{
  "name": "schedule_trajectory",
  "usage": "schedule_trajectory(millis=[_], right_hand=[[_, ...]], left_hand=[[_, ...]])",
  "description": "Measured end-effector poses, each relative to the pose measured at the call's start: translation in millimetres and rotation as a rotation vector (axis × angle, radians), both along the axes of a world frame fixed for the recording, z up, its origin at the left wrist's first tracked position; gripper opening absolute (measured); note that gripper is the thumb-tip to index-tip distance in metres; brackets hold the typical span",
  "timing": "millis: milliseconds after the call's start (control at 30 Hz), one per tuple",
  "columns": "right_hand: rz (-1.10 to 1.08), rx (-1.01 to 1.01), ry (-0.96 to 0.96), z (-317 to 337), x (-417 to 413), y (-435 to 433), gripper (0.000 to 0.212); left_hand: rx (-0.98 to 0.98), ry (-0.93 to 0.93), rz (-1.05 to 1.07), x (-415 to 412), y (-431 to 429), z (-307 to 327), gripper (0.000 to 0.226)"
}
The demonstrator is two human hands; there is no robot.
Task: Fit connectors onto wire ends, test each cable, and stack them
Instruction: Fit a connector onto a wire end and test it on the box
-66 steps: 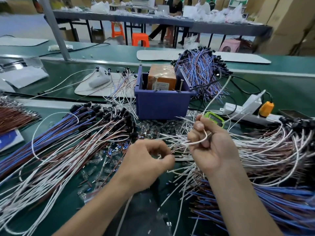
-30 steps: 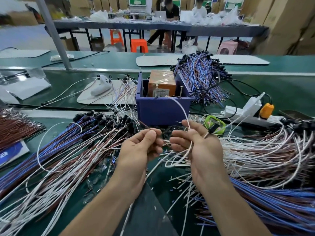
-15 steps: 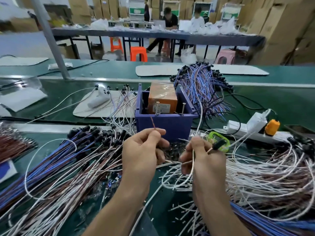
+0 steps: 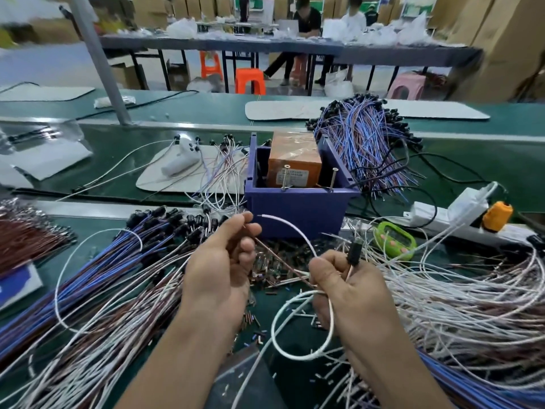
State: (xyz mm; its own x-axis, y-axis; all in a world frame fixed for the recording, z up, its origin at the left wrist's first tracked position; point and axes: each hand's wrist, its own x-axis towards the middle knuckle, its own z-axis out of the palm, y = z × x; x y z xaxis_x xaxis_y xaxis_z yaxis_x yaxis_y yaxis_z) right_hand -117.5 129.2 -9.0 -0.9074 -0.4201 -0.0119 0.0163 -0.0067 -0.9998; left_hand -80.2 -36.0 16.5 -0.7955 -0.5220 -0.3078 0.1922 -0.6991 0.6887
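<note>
Finished-cable heap (image 4: pixel 118 261) lay left of purple bin (image 4: pixel 298 214); bare white-wire heap (image 4: pixel 457 290) lay right of it. Both hands were in front of bin, raised closer to it than two seconds before. Left hand (image 4: pixel 218 273): fingers curled, thumb and forefinger pinching brown wire (image 4: pixel 280 261) end just below bin's front wall. Right hand (image 4: pixel 354 290): fingers clamped on white wire (image 4: pixel 295 228) loop and black connector (image 4: pixel 354 252). White end arced free toward bin. Connector looked fitted. Ends neared two screws (image 4: pixel 285 177) on bin's front rim, so test step was probably starting.
</note>
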Motion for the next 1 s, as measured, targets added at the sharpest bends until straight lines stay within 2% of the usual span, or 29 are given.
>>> schedule_trajectory(millis=[133, 233, 333, 433, 567, 767, 867, 1000], right_hand=[[0.018, 0.02, 0.07, -1.5, 2.8, -4.9, 0.031], [-0.039, -0.038, 0.042, -2.0, 2.6, -2.8, 0.032], [-0.128, -0.2, -0.04, 0.1, -0.6, -1.5, 0.029], [-0.238, -0.199, -0.021, -4.2, -0.9, -5.3, 0.036], [-0.273, -0.142, 0.031, -7.8, 5.5, -11.6, 0.032], [-0.331, -0.192, -0.031, -10.0, 6.0, -13.8, 0.038], [-0.341, -0.285, -0.136, -5.6, 5.0, -16.2, 0.042], [-0.373, -0.336, -0.214, -3.4, 0.6, -18.5, 0.036]], left_hand=[[-0.029, -0.049, 0.086, 0.7, -6.3, -1.8, 0.018], [-0.171, -0.092, 0.069, 2.0, -0.6, -4.8, 0.044], [-0.068, 0.061, -0.075, 1.0, 11.5, -6.0, 0.061], [-0.02, 0.115, -0.231, -1.3, 21.9, -5.7, 0.04], [-0.206, -0.006, -0.313, -3.3, 30.9, -9.6, 0.023], [-0.297, 0.048, -0.161, -2.1, 32.1, -11.2, 0.017], [-0.339, 0.037, -0.088, -4.5, 38.4, -10.8, 0.021], [-0.341, -0.016, -0.077, -11.4, 40.1, -10.5, 0.013]])
